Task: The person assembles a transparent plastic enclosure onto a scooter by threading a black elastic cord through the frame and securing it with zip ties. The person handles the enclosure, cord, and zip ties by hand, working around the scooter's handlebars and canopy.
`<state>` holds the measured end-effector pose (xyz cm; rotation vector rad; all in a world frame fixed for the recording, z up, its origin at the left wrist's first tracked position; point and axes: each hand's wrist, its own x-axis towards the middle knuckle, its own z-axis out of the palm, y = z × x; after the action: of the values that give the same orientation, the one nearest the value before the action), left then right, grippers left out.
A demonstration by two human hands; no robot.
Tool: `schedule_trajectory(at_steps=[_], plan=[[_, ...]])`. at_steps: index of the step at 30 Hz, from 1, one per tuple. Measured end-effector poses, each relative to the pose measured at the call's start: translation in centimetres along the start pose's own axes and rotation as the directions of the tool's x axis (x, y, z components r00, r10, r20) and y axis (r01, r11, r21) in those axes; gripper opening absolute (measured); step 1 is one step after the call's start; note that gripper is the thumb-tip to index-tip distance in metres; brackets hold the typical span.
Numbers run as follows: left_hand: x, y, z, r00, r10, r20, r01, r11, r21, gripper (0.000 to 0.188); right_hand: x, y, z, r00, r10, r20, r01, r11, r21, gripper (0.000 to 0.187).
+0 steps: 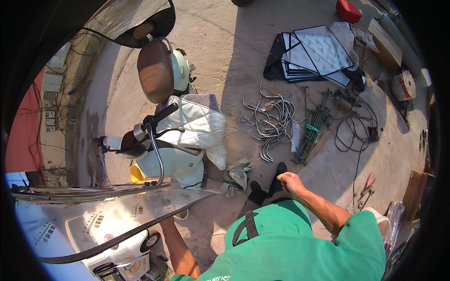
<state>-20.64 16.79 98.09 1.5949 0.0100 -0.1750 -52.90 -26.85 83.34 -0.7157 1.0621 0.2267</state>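
Note:
My right hand (291, 181) is closed, its fingers curled together above my dark shoes; whether anything small is in it I cannot make out. My left forearm (180, 250) reaches up to the dark-edged clear plastic sheet (154, 206), and the hand itself is hidden there by glare and the sheet. Just beyond the sheet stands a pale green scooter (171, 161) with a brown seat (154, 70). A white quilted cover (194, 122) is draped over its front, beside the black handlebar grip (166, 112).
Curved metal tubes (272, 119) lie in a heap ahead, next to a tied bundle of green rods (313, 131). Black-edged white panels (314, 54) are stacked farther back. Loose black cable (358, 124) and red-handled pliers (368, 185) lie right. A white vehicle (101, 229) stands lower left.

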Motion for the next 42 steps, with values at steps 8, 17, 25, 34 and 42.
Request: schedule_trajectory(at_steps=[8,17,25,34,42], plan=[[-1.5,1.8,2.2,0.965,0.157,-0.209,-0.162,0.987,-0.005,0.037,-1.1,-2.9,6.4,0.968,-0.025,0.249,0.035,0.999,-0.037,0.011],[-4.5,4.5,-3.0,0.976,-0.027,-0.214,0.061,0.986,0.152,0.042,-5.8,-4.6,16.5,0.867,-0.162,0.471,0.262,0.953,-0.154,0.019],[-6.0,0.1,-14.6,0.962,-0.197,-0.187,0.209,0.977,0.05,0.034,-8.1,-1.1,25.3,0.858,-0.27,0.437,0.336,0.938,-0.081,0.018],[-8.4,-4.7,-25.0,0.932,-0.311,-0.187,0.315,0.949,-0.006,0.027,-9.3,4.3,27.5,0.949,-0.246,0.199,0.254,0.967,-0.014,0.015],[-7.2,-6.4,-27.7,0.936,-0.345,-0.065,0.344,0.939,-0.027,0.03,-7.6,12.8,24.1,0.961,-0.226,0.161,0.186,0.955,0.232,0.021]])
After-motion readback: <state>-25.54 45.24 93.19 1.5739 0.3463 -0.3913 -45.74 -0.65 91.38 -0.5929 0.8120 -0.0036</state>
